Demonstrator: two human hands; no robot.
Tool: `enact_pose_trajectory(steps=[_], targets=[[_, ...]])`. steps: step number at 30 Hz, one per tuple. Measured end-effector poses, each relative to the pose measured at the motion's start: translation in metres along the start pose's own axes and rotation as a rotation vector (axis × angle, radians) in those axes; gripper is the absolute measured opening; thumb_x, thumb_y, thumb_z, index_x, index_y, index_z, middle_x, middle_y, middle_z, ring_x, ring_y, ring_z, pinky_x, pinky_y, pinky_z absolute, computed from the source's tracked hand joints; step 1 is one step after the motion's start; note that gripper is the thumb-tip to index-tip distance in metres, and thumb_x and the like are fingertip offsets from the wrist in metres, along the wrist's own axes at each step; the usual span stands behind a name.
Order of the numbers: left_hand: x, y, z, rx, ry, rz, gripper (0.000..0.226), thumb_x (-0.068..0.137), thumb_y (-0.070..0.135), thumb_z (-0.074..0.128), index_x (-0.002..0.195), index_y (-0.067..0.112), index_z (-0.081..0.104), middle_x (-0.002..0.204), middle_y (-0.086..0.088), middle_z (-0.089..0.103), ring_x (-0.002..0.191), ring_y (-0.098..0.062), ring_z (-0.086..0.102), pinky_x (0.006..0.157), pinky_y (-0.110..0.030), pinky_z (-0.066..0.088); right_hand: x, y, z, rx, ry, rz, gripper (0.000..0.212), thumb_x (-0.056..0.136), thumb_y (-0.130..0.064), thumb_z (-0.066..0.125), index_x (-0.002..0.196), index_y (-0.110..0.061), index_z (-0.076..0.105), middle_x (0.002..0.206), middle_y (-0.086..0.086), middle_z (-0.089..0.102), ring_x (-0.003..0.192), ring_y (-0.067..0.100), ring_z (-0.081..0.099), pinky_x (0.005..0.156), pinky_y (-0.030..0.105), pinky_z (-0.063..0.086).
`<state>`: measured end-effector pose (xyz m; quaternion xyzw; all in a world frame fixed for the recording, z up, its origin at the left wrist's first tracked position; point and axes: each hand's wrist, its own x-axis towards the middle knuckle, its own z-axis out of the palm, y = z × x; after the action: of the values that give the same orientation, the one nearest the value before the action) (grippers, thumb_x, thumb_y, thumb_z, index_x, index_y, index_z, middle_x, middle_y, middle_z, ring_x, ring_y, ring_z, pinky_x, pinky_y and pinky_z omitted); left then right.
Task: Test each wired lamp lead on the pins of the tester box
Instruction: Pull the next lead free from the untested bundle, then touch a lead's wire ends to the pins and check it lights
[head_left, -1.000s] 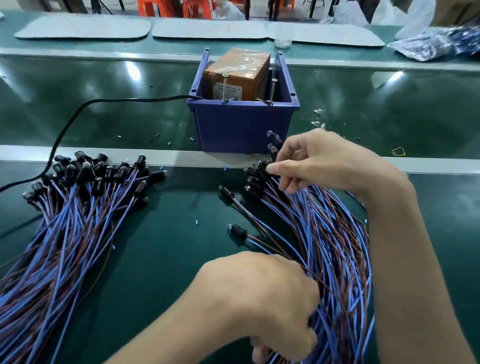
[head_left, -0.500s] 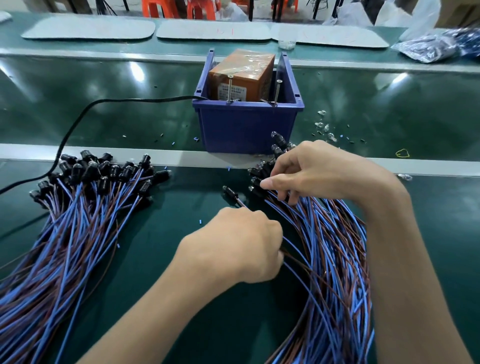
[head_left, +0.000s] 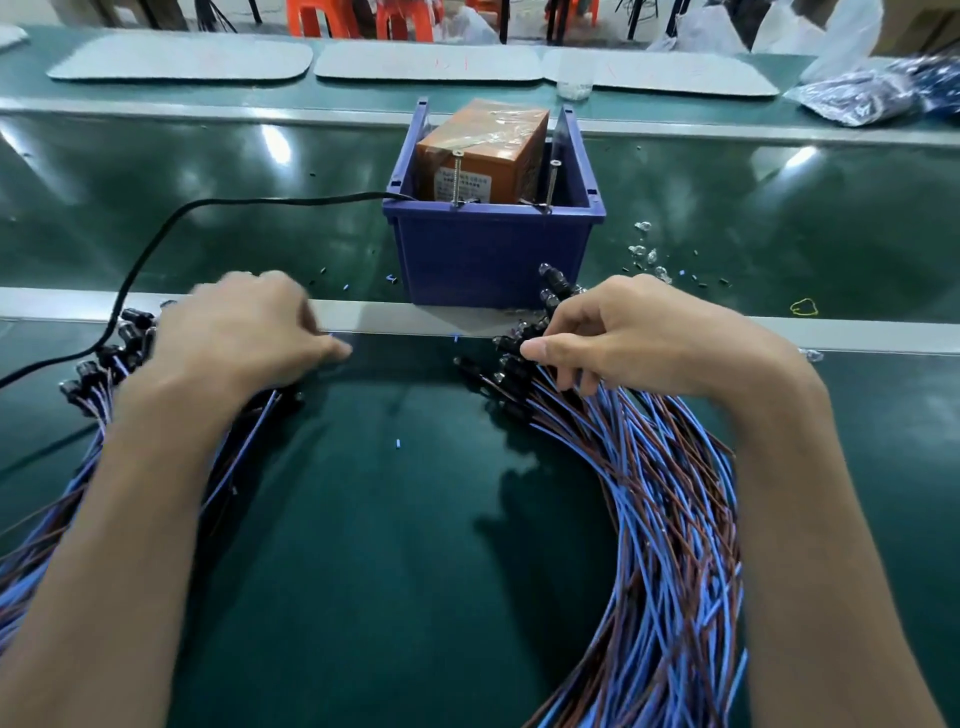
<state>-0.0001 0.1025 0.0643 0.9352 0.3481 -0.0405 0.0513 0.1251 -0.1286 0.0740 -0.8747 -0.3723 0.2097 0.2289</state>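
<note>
The tester is a blue bin (head_left: 493, 254) holding an orange box (head_left: 483, 148), with two upright screw pins (head_left: 457, 176) at its front rim. A pile of blue-and-brown wired lamp leads (head_left: 660, 519) fans out at the right. My right hand (head_left: 644, 338) rests on the black lamp heads of that pile and pinches one between thumb and forefinger. A second pile of leads (head_left: 98, 364) lies at the left. My left hand (head_left: 244, 332) is blurred above it, knuckles up, and its underside is hidden.
A black cable (head_left: 156, 244) runs from the bin off to the left. Loose clear bulbs (head_left: 644, 254) and a yellow rubber band (head_left: 804, 307) lie right of the bin. A metal rail (head_left: 395, 318) crosses the green belt. Grey mats (head_left: 182, 60) and plastic bags (head_left: 857, 98) sit at the back.
My left hand swept from the near middle of the belt up and left to the left pile. The two leads lying apart in the middle are gone. My right hand stayed on the right pile.
</note>
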Motion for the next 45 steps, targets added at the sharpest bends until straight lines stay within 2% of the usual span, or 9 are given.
enact_pose_trajectory(steps=[5,10,16,18,23,27,32,39,45], targets=[[0.011,-0.021,0.011,0.048,-0.153,-0.148,0.039,0.059,0.050,0.086,0.082,0.021,0.075,0.090,-0.012,0.068,0.091,-0.031,0.062,0.085,-0.040,0.052,0.000,-0.001,0.001,-0.010,-0.007,-0.005,0.031,0.089,-0.046,0.059,0.073,-0.021,0.067,0.064,-0.013,0.070,0.052,-0.006,0.060,0.059,0.020,0.041],[0.006,-0.008,0.007,-0.096,-0.041,-0.065,0.021,0.064,0.046,0.084,0.074,0.030,0.075,0.084,-0.008,0.068,0.087,-0.030,0.061,0.082,-0.038,0.052,0.001,-0.004,0.003,0.019,0.006,-0.030,0.028,0.090,-0.043,0.060,0.077,-0.020,0.068,0.066,-0.010,0.070,0.052,-0.004,0.061,0.059,0.020,0.043],[-0.032,0.047,-0.011,-0.836,0.293,0.334,0.018,0.072,0.043,0.079,0.082,0.028,0.076,0.068,0.011,0.071,0.060,-0.001,0.061,0.063,-0.018,0.049,0.007,-0.016,0.013,0.188,-0.071,-0.165,0.024,0.086,-0.038,0.068,0.104,-0.023,0.066,0.079,-0.008,0.072,0.066,-0.001,0.065,0.060,0.011,0.046],[-0.048,0.068,-0.012,-0.959,0.316,0.450,0.014,0.075,0.040,0.078,0.083,0.029,0.076,0.067,0.014,0.071,0.054,0.001,0.059,0.056,-0.017,0.049,0.006,-0.023,0.018,0.365,-0.125,-0.253,0.005,0.088,-0.025,0.068,0.092,-0.025,0.065,0.077,-0.010,0.071,0.069,0.005,0.067,0.059,0.017,0.047],[-0.070,0.094,-0.007,-1.204,0.430,0.538,0.009,0.090,0.029,0.064,0.086,0.026,0.071,0.067,0.011,0.068,0.048,-0.002,0.055,0.052,-0.020,0.044,0.004,-0.023,0.020,0.699,-0.025,-0.343,0.027,0.097,-0.001,0.049,0.076,-0.015,0.059,0.057,-0.014,0.064,0.056,-0.002,0.060,0.055,0.014,0.048],[-0.079,0.110,-0.005,-1.531,-0.065,0.367,0.044,0.100,0.034,0.042,0.072,0.017,0.071,0.071,0.001,0.074,0.044,-0.006,0.055,0.044,-0.013,0.036,0.003,-0.018,0.008,0.900,0.192,-0.353,0.017,0.096,-0.002,0.051,0.084,-0.004,0.063,0.075,0.005,0.068,0.068,0.011,0.063,0.064,0.022,0.052],[-0.072,0.114,0.000,-1.742,-0.464,-0.032,0.042,0.100,0.043,0.032,0.106,0.015,0.063,0.097,0.002,0.075,0.065,-0.003,0.066,0.050,-0.019,0.040,-0.001,-0.014,-0.006,1.106,0.350,-0.350,0.018,0.099,-0.009,0.046,0.095,-0.007,0.063,0.083,0.002,0.074,0.076,0.011,0.070,0.068,0.016,0.053],[-0.060,0.106,0.001,-2.038,-0.175,-0.197,0.037,0.105,0.036,0.027,0.116,0.019,0.057,0.093,0.013,0.070,0.072,0.004,0.065,0.052,-0.013,0.042,-0.004,-0.006,-0.015,1.025,0.526,-0.219,0.036,0.103,-0.033,0.039,0.084,-0.017,0.064,0.077,-0.002,0.075,0.072,0.007,0.068,0.063,0.018,0.048],[-0.048,0.089,-0.004,-2.092,0.081,-0.229,0.020,0.103,0.031,0.039,0.102,0.029,0.059,0.087,0.021,0.069,0.074,0.006,0.060,0.055,-0.013,0.041,0.000,-0.005,-0.018,1.264,0.573,-0.117,0.031,0.104,-0.015,0.032,0.087,-0.010,0.057,0.063,-0.001,0.069,0.069,0.014,0.068,0.071,0.027,0.055]])
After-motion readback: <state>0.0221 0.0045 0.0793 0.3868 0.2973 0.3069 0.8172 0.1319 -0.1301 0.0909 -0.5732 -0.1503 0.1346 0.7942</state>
